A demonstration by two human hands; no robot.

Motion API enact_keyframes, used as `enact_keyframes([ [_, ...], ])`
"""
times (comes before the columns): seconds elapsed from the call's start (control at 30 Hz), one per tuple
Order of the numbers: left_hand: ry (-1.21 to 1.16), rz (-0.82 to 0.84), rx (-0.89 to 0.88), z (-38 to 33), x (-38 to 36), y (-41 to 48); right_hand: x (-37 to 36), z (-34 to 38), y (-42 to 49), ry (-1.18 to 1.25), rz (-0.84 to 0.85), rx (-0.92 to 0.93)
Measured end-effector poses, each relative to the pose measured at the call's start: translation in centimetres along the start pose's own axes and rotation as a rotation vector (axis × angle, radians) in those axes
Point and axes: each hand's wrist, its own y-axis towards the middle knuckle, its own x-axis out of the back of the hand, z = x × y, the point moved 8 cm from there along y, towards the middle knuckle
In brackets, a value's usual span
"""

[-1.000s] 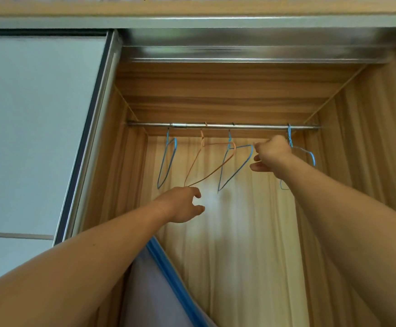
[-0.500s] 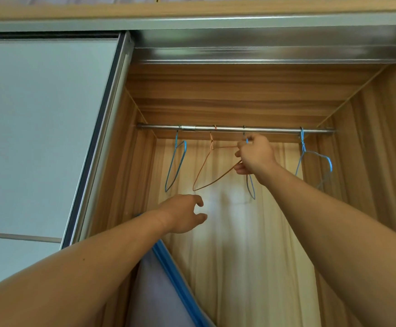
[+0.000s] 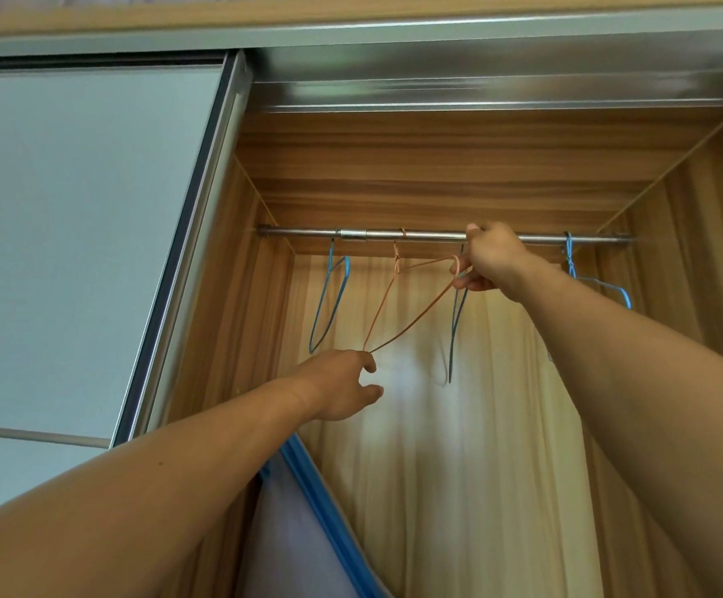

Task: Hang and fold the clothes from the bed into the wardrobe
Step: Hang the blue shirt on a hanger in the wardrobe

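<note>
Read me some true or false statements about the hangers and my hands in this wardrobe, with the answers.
1. Four wire hangers hang from the metal rail. True.
2. The orange hanger is furthest right. False: it is second from the left, and the rightmost blue hanger is at that end.
3. The right hand grips the middle blue hanger up by the rail. True.
4. The left hand holds a shirt. False: it holds nothing, and its fingers are loosely curled by the orange hanger's lower corner.
5. The leftmost blue hanger is bare. True.
</note>
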Motion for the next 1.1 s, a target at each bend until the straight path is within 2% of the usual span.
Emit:
enact_keyframes([
  [0.13, -0.024, 0.023, -0.005, -0.3, -1.0, -0.1, 0.2, -1.8, 0.1, -0.065, 0.031, -0.054],
  [0.3, -0.045, 0.071, 0.000, -0.3, -4.0, -0.7, 1.8, -4.4, -1.1, -0.360, 0.020, -0.029],
  [0.47, -0.152, 0.146, -0.011, -1.5, -8.4, -2.6, 2.0, -6.3, -4.2, -0.494, 0.184, -0.050],
  [0.53, -0.299, 0.263, -0.015, -3.0, -11.7, -4.0, 1.6, -7.1, -5.6, -0.473, 0.260, -0.053],
  [0.67, -0.668, 0.771, 0.085, -6.0, -19.9, -9.4, 0.9, -8.9, -8.8, -0.326, 0.307, -0.067],
  [0.73, -0.789, 0.850, 0.118, -6.6, -22.1, -11.4, 0.8, -9.9, -10.4, -0.230, 0.276, -0.071],
  [0.8, -0.924, 0.774, 0.164, -6.6, -23.1, -12.1, 0.8, -10.8, -12.0, -0.139, 0.202, -0.059],
  [0.97, -1.233, 0.461, 0.329, -4.6, -24.3, -11.5, 2.6, -13.8, -15.0, 0.126, -0.088, -0.013],
  [1.1, -1.335, 0.150, 0.460, -1.9, -24.6, -11.3, 3.4, -19.3, -17.7, 0.058, -0.177, -0.064],
])
